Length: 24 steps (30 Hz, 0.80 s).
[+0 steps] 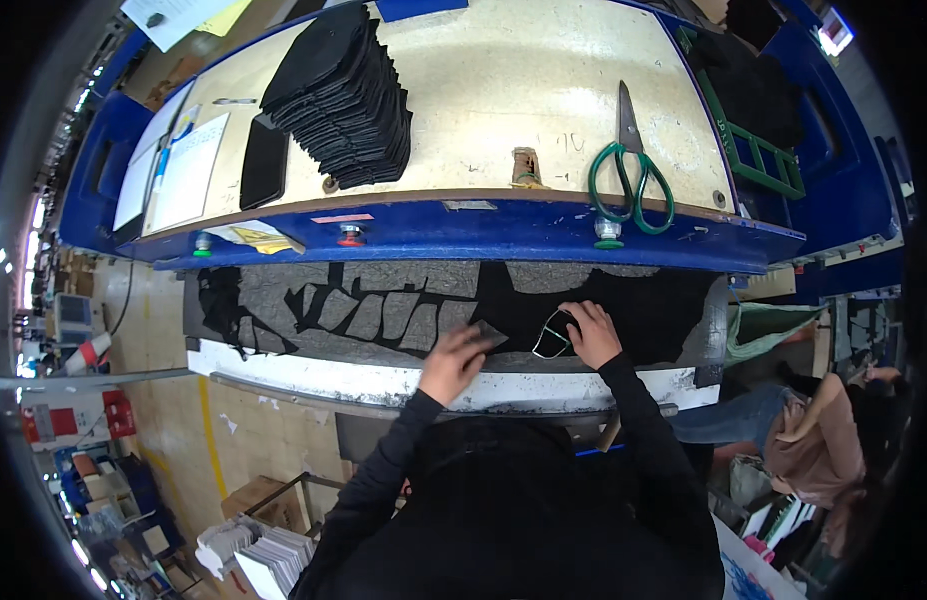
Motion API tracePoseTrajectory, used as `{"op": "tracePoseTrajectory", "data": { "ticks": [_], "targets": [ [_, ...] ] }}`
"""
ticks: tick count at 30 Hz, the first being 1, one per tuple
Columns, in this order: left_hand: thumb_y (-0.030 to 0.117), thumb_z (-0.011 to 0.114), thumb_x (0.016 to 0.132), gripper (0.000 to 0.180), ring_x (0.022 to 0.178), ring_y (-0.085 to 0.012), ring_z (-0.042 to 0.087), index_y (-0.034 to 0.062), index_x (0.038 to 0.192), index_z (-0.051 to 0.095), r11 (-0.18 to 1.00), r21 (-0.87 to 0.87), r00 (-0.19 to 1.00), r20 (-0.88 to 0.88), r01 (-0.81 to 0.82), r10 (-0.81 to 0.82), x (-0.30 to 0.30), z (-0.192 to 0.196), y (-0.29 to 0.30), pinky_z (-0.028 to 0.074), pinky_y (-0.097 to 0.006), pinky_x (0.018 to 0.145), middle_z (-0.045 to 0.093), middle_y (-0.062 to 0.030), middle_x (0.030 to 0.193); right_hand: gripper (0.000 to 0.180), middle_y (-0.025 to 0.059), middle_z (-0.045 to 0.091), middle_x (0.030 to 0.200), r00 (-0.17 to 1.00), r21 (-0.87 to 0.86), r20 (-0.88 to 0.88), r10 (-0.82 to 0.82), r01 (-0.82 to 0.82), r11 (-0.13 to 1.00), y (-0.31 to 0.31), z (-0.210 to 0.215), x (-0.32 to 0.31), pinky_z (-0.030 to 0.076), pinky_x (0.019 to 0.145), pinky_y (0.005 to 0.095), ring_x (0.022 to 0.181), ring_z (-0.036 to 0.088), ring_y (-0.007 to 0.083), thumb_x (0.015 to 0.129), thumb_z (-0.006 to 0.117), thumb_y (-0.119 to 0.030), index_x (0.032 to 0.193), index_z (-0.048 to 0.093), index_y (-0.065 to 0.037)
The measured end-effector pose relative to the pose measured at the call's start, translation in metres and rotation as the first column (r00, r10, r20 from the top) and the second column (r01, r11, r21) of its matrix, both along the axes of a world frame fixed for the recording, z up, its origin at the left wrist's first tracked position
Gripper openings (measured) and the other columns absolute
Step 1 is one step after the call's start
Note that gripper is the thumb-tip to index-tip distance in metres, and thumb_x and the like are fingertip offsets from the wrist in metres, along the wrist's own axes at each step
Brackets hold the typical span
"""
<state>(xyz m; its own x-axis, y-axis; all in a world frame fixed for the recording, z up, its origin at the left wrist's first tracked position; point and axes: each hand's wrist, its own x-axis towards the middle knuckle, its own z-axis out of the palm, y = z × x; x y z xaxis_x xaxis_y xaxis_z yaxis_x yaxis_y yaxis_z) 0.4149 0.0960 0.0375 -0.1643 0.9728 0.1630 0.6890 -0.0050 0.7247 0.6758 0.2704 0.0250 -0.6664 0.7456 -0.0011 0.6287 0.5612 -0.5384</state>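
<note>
A black sheet of material [623,300] lies on the grey cutting bed, with several grey, piece-shaped gaps [366,316] cut through its left part. My right hand [591,335] is closed on the right side of a small cutting die [552,345], a thin pale outline with green in it, resting on the black sheet. Left of it, my left hand [453,362] is over the sheet beside a grey patch [490,334]. Its fingertips are smeared by motion, so I cannot tell what they hold, if anything.
Beyond the bed, a blue-edged machine top [473,100] holds a stack of black pieces [343,100], a black phone [264,162], papers [189,165] and green-handled scissors [631,165]. Red [351,236] and green [608,236] buttons line its front. Another person [818,430] is at the right.
</note>
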Motion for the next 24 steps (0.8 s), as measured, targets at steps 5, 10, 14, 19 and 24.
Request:
{"op": "tracePoseTrajectory", "data": {
  "ticks": [5, 10, 14, 19, 24],
  "targets": [
    [0.01, 0.07, 0.088, 0.016, 0.103, -0.0343, 0.064, 0.0057, 0.104, 0.073, 0.999, -0.049, 0.971, 0.238, 0.011, 0.001, -0.006, -0.038, -0.013, 0.051, -0.042, 0.09, 0.07, -0.012, 0.108, 0.034, 0.0069, 0.06, 0.11, 0.98, 0.102, 0.153, 0.128, -0.145, 0.984, 0.008, -0.015, -0.031, 0.044, 0.091, 0.0442, 0.11, 0.055, 0.0282, 0.076, 0.063, 0.001, 0.109, 0.067, -0.007],
    [0.012, 0.074, 0.083, 0.022, 0.1, -0.034, 0.058, 0.0073, 0.104, 0.072, 0.994, 0.077, 0.995, 0.065, -0.076, 0.071, -0.067, -0.06, 0.021, 0.049, -0.043, 0.086, 0.065, -0.0103, 0.103, 0.038, 0.0075, 0.059, 0.122, 0.905, 0.288, 0.117, 0.409, -0.425, 0.858, 0.008, -0.003, -0.131, 0.038, 0.106, 0.0431, 0.125, 0.051, 0.0292, 0.073, 0.065, -0.002, 0.111, 0.067, -0.009],
    [0.018, 0.08, 0.079, 0.033, 0.097, -0.031, 0.055, 0.0093, 0.109, 0.072, 0.995, 0.103, 0.999, 0.032, -0.017, 0.014, -0.092, -0.07, 0.045, 0.048, -0.043, 0.085, 0.059, -0.0088, 0.098, 0.045, 0.0171, 0.055, 0.131, 0.983, 0.217, -0.084, 0.163, -0.142, 0.966, -0.013, -0.003, -0.162, 0.039, 0.108, 0.0456, 0.129, 0.048, 0.0381, 0.083, 0.068, -0.007, 0.127, 0.062, -0.008],
    [0.026, 0.082, 0.078, 0.039, 0.097, -0.0284, 0.053, 0.0119, 0.113, 0.073, 0.994, 0.109, 1.0, 0.031, 0.004, -0.007, -0.075, -0.087, 0.05, 0.043, -0.041, 0.085, 0.056, -0.0062, 0.097, 0.056, 0.0176, 0.059, 0.118, 0.956, -0.24, 0.033, -0.291, 0.291, 0.926, -0.058, -0.028, -0.104, 0.051, 0.091, 0.0423, 0.104, 0.06, 0.0358, 0.084, 0.078, -0.02, 0.133, 0.058, -0.002],
    [0.025, 0.081, 0.079, 0.035, 0.095, -0.0278, 0.053, 0.0102, 0.11, 0.075, 0.991, 0.126, 0.999, 0.012, -0.043, 0.042, -0.065, -0.096, 0.051, 0.041, -0.04, 0.081, 0.056, -0.0058, 0.096, 0.057, 0.0167, 0.06, 0.102, 0.958, -0.09, -0.061, -0.281, 0.275, 0.957, -0.067, -0.075, -0.09, 0.053, 0.082, 0.0401, 0.088, 0.062, 0.0336, 0.082, 0.08, -0.021, 0.131, 0.058, 0.001]
  ]
}}
